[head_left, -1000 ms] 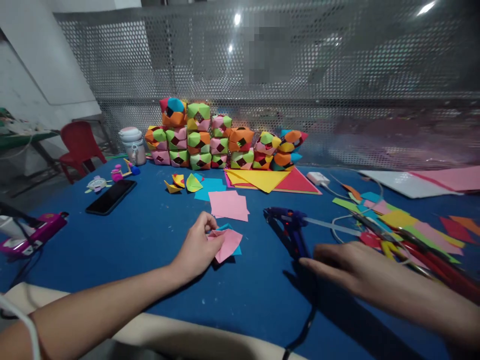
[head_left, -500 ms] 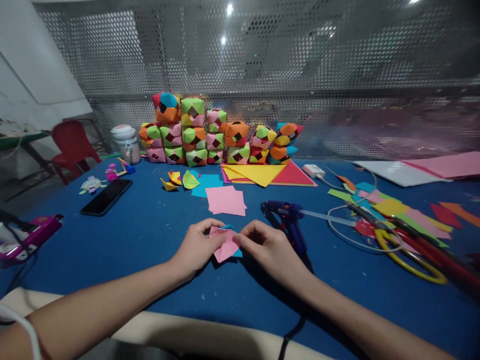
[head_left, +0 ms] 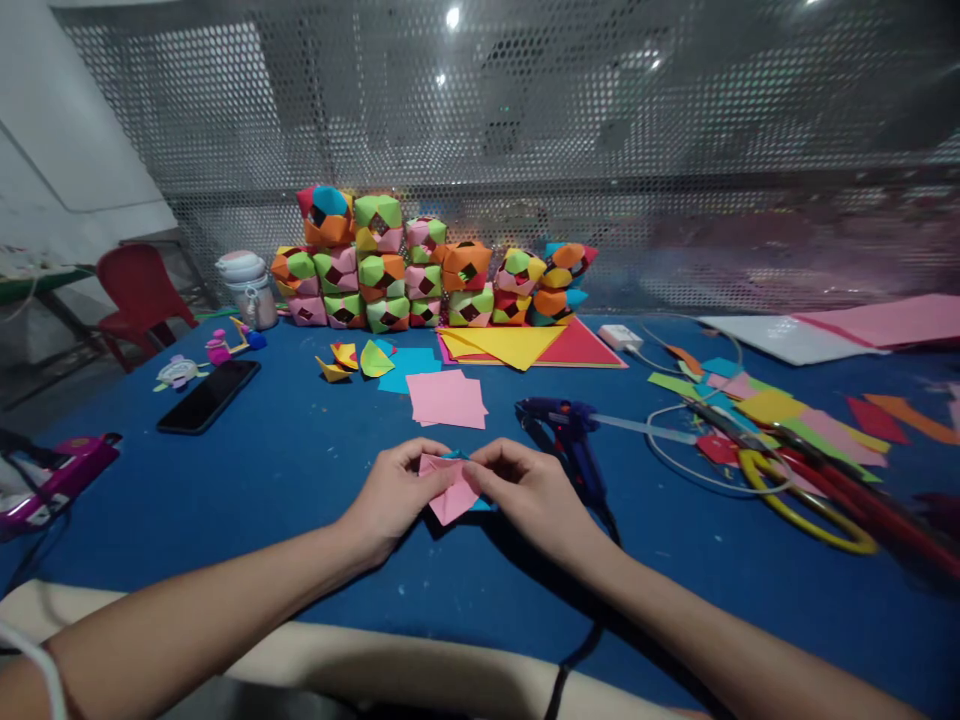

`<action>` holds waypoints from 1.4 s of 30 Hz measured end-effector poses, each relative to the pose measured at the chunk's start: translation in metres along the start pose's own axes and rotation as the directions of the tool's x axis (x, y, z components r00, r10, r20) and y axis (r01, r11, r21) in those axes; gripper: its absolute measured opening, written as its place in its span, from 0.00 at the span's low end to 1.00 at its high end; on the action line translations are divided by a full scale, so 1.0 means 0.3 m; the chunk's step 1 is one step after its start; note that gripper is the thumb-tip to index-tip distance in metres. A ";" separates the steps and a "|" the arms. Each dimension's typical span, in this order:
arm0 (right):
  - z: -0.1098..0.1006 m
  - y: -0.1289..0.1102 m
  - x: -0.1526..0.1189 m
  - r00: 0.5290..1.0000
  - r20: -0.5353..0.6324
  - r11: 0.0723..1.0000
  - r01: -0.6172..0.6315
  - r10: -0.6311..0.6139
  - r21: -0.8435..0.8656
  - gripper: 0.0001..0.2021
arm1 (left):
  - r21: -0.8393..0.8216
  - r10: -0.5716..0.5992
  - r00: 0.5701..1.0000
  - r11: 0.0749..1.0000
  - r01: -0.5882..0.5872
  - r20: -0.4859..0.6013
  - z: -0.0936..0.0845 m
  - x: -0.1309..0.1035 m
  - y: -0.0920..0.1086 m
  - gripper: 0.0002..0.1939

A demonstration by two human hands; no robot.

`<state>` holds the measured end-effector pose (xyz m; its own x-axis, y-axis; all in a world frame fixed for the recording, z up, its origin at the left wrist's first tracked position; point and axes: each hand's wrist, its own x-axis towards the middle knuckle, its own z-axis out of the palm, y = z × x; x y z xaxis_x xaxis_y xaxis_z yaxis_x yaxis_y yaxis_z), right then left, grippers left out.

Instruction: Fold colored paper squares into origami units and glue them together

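Between my two hands is a folded pink paper piece (head_left: 450, 496), joined with blue paper (head_left: 480, 505) that shows behind and below it. My left hand (head_left: 394, 497) pinches its left side, thumb on the front. At the upper right, my right hand (head_left: 529, 490) grips it with thumb and bent fingers; the fingertips behind are hidden. Just beyond lies a stack of pink paper squares (head_left: 448, 399). To the right of my right hand rests a dark blue glue gun (head_left: 566, 425) with a clear glue stick in its back.
Folded paper balls (head_left: 386, 275) stand stacked at the back. Colored paper sheets (head_left: 525, 345) lie before them. On the right are paper scraps (head_left: 780, 410), yellow-handled scissors (head_left: 810, 515) and a white cable (head_left: 652, 430). A phone (head_left: 210, 397) and purple power strip (head_left: 60, 485) lie left.
My right thumb has moved slightly left onto the pink paper, and the right fingers have closed in against its upper edge. The whole view has shifted a little.
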<state>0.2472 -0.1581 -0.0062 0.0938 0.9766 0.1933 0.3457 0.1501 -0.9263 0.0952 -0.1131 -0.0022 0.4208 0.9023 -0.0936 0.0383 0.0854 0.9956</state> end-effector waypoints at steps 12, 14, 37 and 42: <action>-0.006 -0.002 -0.012 0.998 -0.001 0.998 0.063 -0.063 0.021 0.06 | 0.000 0.029 0.997 1.000 -0.029 0.069 -0.006 -0.007 0.009 0.08; -0.007 0.002 -0.012 0.995 0.010 0.995 0.102 -0.102 -0.001 0.05 | -0.010 0.028 0.997 1.000 -0.027 0.067 -0.005 -0.006 0.008 0.08; 0.004 0.000 -0.021 0.988 -0.031 0.985 0.151 -0.154 -0.089 0.01 | 0.098 0.018 0.993 0.995 -0.029 0.114 -0.001 -0.016 0.027 0.08; 0.003 -0.002 -0.028 0.973 -0.033 0.971 0.223 -0.227 -0.090 0.02 | 0.278 0.099 0.986 0.951 -0.133 0.134 -0.005 -0.025 0.039 0.08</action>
<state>0.2455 -0.1661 -0.0075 0.0435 0.9115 0.4089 0.4406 0.3498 -0.8267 0.0913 -0.1182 0.0102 0.5403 0.8414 0.0062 0.2324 -0.1563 0.9600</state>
